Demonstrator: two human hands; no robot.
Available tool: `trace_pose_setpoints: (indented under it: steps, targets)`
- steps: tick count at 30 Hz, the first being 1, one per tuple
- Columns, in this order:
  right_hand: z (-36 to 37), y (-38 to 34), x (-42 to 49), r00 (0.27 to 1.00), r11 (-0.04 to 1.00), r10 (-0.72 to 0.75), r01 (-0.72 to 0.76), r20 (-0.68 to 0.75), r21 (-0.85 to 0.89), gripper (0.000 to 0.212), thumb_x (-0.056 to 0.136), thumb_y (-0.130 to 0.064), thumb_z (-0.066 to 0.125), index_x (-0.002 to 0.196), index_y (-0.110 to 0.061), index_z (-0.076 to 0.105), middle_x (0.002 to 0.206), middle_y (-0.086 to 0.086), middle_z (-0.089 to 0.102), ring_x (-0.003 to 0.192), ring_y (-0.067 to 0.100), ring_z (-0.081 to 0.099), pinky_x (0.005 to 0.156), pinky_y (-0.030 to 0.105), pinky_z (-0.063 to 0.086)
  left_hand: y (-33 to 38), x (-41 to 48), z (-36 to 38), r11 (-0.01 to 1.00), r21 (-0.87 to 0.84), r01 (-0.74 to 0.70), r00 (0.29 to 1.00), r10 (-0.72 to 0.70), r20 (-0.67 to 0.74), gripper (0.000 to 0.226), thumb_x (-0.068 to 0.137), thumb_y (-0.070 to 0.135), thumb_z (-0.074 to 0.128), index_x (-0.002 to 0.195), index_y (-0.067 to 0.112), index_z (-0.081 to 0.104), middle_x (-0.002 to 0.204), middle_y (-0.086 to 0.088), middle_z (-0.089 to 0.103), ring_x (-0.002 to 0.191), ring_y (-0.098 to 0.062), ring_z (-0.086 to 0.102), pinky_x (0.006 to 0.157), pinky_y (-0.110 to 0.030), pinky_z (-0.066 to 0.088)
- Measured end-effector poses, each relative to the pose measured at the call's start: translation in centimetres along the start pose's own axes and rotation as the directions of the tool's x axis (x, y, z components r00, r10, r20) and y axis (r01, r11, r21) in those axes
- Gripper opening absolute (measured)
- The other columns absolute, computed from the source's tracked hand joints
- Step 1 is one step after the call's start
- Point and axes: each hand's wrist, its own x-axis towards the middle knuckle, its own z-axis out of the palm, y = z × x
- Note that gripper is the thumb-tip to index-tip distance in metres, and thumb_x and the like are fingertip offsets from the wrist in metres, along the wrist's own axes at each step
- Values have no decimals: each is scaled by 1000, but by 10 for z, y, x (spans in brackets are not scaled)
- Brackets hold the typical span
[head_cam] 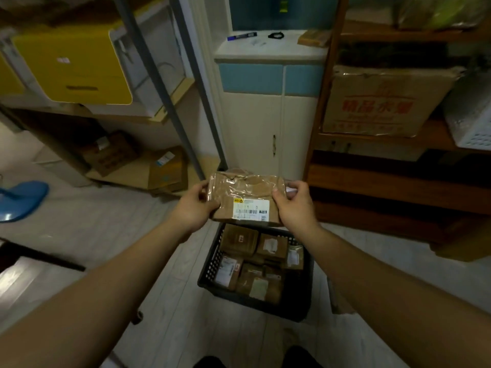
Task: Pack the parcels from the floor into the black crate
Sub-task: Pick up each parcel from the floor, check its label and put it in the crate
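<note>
I hold a brown cardboard parcel (245,193) with crinkled clear tape and a white shipping label, up in the air with both hands. My left hand (195,205) grips its left end and my right hand (293,205) grips its right end. Directly below and nearer to me stands the black crate (210,264) on the pale floor. Several brown parcels (255,264) with white labels lie packed inside it. The parcel in my hands covers the crate's far rim.
A white and blue cabinet (268,123) stands behind the crate. A metal shelf rack (159,83) with yellow bins and boxes is at the left, a dark wooden shelf (398,176) with a large carton at the right. A blue stool (21,199) sits far left.
</note>
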Motion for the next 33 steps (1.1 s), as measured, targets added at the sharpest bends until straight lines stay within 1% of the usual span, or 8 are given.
trace_pose_setpoints:
  steps: [4, 8, 12, 17, 23, 27, 30, 33]
  targets:
    - [17, 23, 14, 991, 999, 41, -36, 126, -38, 47, 90, -21, 62, 134, -21, 44, 122, 0, 58, 88, 7, 60, 66, 22, 54, -22, 29, 3, 995, 100, 27, 998, -32, 52, 53, 90, 15, 58, 140, 22, 39, 119, -5, 56, 100, -24, 61, 86, -40, 55]
    - [36, 48, 23, 993, 986, 19, 1, 116, -169, 40, 95, -22, 54, 134, -23, 46, 115, -2, 53, 98, 11, 53, 61, 13, 48, -52, 58, 5, 979, 202, 3, 992, -28, 121, 41, 89, 18, 59, 130, 21, 50, 112, -6, 61, 94, -20, 61, 84, -43, 56]
    - [71, 89, 31, 994, 980, 84, -71, 64, -186, 47, 94, -22, 56, 138, -27, 41, 123, -1, 50, 114, 18, 52, 91, 33, 51, -102, 90, 4, 946, 321, -53, 980, -13, 199, 55, 89, 17, 59, 140, 23, 37, 112, -2, 58, 100, -22, 59, 88, -42, 53]
    - [128, 163, 41, 987, 974, 157, -152, 22, -167, 36, 93, -19, 58, 128, -28, 51, 104, -14, 59, 97, 3, 58, 78, 13, 48, -198, 136, 3, 956, 292, 3, 944, -99, 314, 65, 90, 16, 59, 145, 30, 27, 112, 2, 52, 97, -17, 57, 81, -31, 52]
    - [184, 284, 76, 971, 946, 236, -217, 49, -242, 48, 84, -32, 63, 129, -41, 50, 126, -6, 58, 113, 14, 57, 95, 36, 51, -313, 181, 31, 930, 324, 174, 920, -271, 282, 48, 92, 12, 55, 134, 18, 34, 116, -7, 57, 91, -20, 60, 78, -41, 57]
    - [203, 355, 103, 955, 924, 281, -243, 95, -296, 54, 88, -25, 60, 137, -42, 43, 135, -5, 49, 120, 14, 51, 100, 32, 45, -385, 197, 61, 916, 328, 231, 924, -312, 222, 56, 92, 20, 56, 140, 20, 27, 104, -2, 57, 96, -26, 59, 81, -42, 55]
    - [215, 392, 121, 954, 904, 293, -254, 66, -345, 65, 88, -21, 59, 144, -39, 34, 146, 6, 35, 131, 24, 40, 111, 39, 36, -421, 208, 77, 882, 427, 200, 930, -308, 202, 31, 92, 21, 53, 121, 12, 48, 113, -12, 57, 95, -28, 61, 77, -43, 57]
    - [229, 416, 139, 943, 886, 327, -331, -70, -324, 59, 89, -24, 59, 143, -26, 35, 142, 10, 34, 128, 27, 40, 104, 27, 33, -453, 216, 92, 872, 412, 266, 910, -368, 193, 23, 92, 21, 55, 113, 13, 48, 106, -8, 57, 92, -25, 60, 76, -39, 56]
